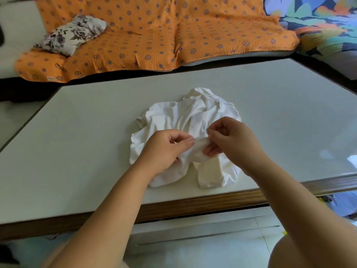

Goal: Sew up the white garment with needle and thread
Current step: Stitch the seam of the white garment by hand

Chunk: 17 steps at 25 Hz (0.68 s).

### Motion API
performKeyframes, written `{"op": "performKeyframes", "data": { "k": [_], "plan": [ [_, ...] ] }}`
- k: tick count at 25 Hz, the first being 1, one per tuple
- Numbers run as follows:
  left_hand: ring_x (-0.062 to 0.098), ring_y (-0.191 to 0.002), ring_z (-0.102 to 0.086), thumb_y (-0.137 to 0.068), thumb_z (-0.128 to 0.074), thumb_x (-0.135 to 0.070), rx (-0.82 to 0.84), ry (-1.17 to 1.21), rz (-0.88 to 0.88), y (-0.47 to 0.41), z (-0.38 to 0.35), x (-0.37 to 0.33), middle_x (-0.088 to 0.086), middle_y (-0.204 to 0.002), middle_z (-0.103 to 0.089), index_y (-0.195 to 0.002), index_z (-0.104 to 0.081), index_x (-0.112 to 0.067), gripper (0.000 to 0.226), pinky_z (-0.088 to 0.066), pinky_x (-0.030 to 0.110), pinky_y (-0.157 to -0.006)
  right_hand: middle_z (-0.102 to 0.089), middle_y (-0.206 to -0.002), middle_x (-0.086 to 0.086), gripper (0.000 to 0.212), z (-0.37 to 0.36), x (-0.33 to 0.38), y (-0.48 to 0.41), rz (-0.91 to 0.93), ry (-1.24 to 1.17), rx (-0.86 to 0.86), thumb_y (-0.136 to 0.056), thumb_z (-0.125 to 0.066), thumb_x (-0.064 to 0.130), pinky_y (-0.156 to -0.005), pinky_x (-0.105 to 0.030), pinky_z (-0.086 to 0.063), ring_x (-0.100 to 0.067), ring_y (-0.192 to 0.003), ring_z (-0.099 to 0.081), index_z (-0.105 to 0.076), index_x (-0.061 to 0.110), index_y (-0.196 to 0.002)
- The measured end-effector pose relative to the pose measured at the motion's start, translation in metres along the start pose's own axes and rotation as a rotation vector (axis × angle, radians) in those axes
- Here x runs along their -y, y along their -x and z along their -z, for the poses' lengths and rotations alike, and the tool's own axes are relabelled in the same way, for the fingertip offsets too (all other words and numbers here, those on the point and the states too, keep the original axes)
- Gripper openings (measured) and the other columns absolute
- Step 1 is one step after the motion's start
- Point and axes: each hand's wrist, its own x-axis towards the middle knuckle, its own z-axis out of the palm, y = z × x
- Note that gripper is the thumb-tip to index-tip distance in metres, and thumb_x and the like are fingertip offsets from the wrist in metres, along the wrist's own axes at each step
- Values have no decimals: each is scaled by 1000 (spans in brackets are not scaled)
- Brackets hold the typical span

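Here, left hand (166,149) grips the crumpled white garment (173,117); right hand (230,141) pinches the needle (208,124)

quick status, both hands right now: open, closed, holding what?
Left hand: closed, gripping a fold of the white garment.
Right hand: closed, pinching the needle at that fold.

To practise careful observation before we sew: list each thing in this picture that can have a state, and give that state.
left hand, grips a lifted fold of the white garment.
right hand, pinches the needle beside that fold.
white garment, crumpled on the table.
needle, roughly upright, showing above the fingertips.
floral pillow, lying on the orange cover.
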Motion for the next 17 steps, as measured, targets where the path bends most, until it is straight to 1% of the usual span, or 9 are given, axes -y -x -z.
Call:
{"op": "performKeyframes", "data": {
  "k": [2, 4, 7, 9, 11, 12, 13, 15, 17],
  "plan": [
    [4, -78, -64, -87, -71, -33, -36, 37, 9, 0, 0, 5, -8, -89, -74, -84, -73, -37, 6, -48, 17, -59, -72, -65, -9, 6, 0, 0, -4, -3, -24, 41, -96, -56, 10, -52, -15, -51, -16, -55, -70, -61, 7, -93],
    [2, -75, -62, -88, -70, -30, -23, 85, 30, -2, 2, 8, -7, -85, -74, -88, -74, -31, 5, -47, 16, -56, -72, -65, -11, 7, 1, 1, -6, -11, -34, 84, -96, -56, 11, -50, -13, -48, -16, -54, -70, -61, 8, -92],
    [-3, -67, -59, -88, -69, -26, 22, 117, 76, -5, 4, 11, -15, -75, -70, -91, -74, -25, 6, -43, 15, -53, -73, -67, -9, 7, -1, -4, -9, -35, -31, 154, -96, -57, 12, -56, -22, -54, -19, -58, -71, -61, 11, -91],
    [-4, -63, -58, -88, -69, -24, 39, 123, 93, -8, 4, 12, -16, -71, -69, -90, -74, -24, 5, -41, 14, -51, -73, -80, -2, 7, -4, -10, -10, -4, 13, 112, -96, -58, 17, -57, -27, -56, -16, -60, -71, -62, 17, -90],
    [-3, -64, -60, -87, -70, -26, 42, 111, 93, -11, 4, 12, -14, -72, -70, -90, -74, -24, 6, -43, 14, -53, -71, -92, 6, 8, -4, -10, -8, 71, 0, 2, -96, -60, 21, -49, -22, -51, -12, -58, -69, -60, 24, -88],
    [-2, -65, -60, -86, -70, -28, 44, 95, 85, -12, 4, 11, -13, -73, -70, -90, -74, -25, 6, -44, 15, -54, -72, -91, 6, 9, -2, -9, -5, 98, -52, -18, -96, -60, 21, -45, -21, -48, -13, -55, -67, -59, 24, -88],
    [-2, -66, -60, -85, -71, -31, 50, 79, 77, -14, 5, 11, -13, -74, -71, -90, -75, -26, 7, -44, 15, -55, -73, -86, 2, 10, -1, -9, -2, 102, -110, 8, -96, -59, 20, -43, -23, -46, -16, -52, -66, -59, 24, -87],
    [-1, -67, -60, -85, -70, -33, 62, 57, 59, -15, 6, 11, -12, -75, -71, -89, -75, -28, 9, -45, 14, -56, -73, -75, -3, 9, -3, -9, 6, 59, -162, 145, -97, -58, 19, -42, -25, -44, -20, -50, -64, -59, 21, -88],
    [-2, -68, -60, -86, -69, -32, 68, 56, 55, -14, 8, 13, -11, -77, -71, -91, -75, -27, 10, -45, 14, -55, -70, -67, -4, 7, -7, -14, 9, -9, -137, 248, -96, -59, 19, -42, -26, -44, -19, -49, -63, -63, 19, -90]
  ]
}}
